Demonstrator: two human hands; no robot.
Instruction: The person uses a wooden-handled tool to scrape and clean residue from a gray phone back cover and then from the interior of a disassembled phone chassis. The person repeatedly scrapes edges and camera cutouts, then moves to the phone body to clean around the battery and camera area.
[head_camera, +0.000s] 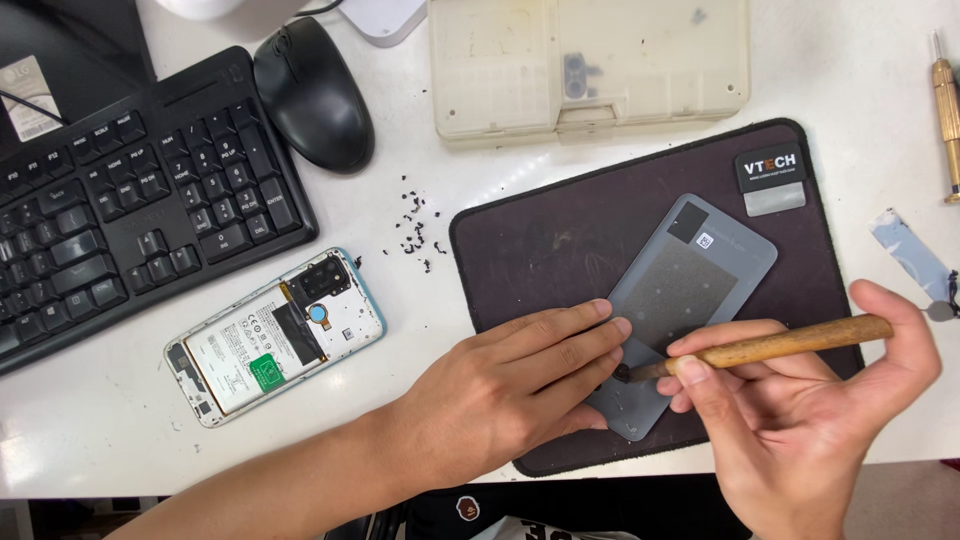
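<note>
Two hands meet on the grey back cover, lying on the dark mat: the left hand presses it flat with fingers extended, the right hand is closed on a wooden-handled tool. A slip could gouge the fingers — they touch the tip. Open counter lies at two o'clock; the mat edge is close at six.

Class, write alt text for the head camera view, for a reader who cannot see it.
A left hand pins a grey phone back cover to a dark mat while the right hand works a wooden-handled tool at its lower edge. An opened phone, keyboard and mouse lie to the left.
</note>
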